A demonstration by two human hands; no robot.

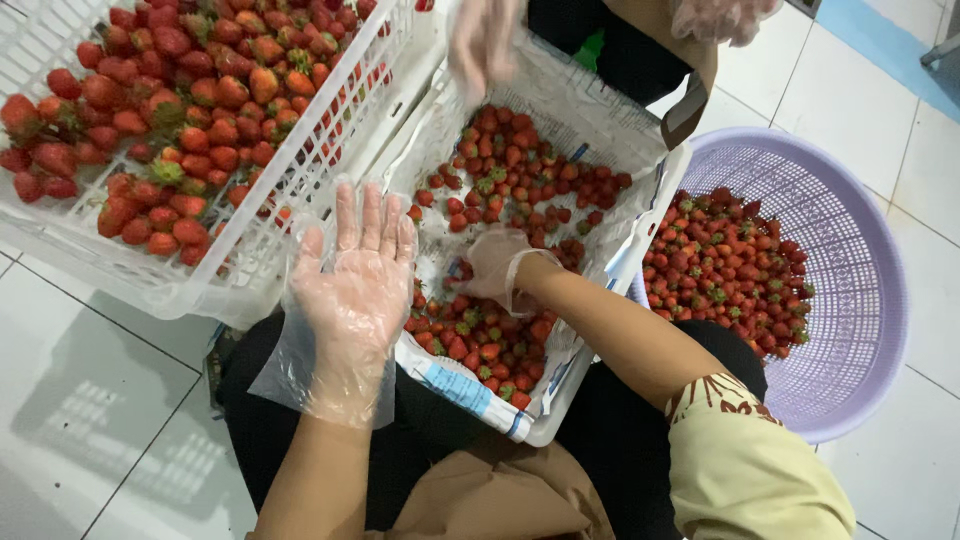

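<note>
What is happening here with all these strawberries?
A person wearing thin clear plastic gloves sits over a paper-lined box of strawberries. The right hand reaches down among the berries, while the left hand is held open, palm up, and holds nothing. A white crate of strawberries sits at the left and a purple round basket of them at the right. Another person's gloved hand touches the box's far end.
</note>
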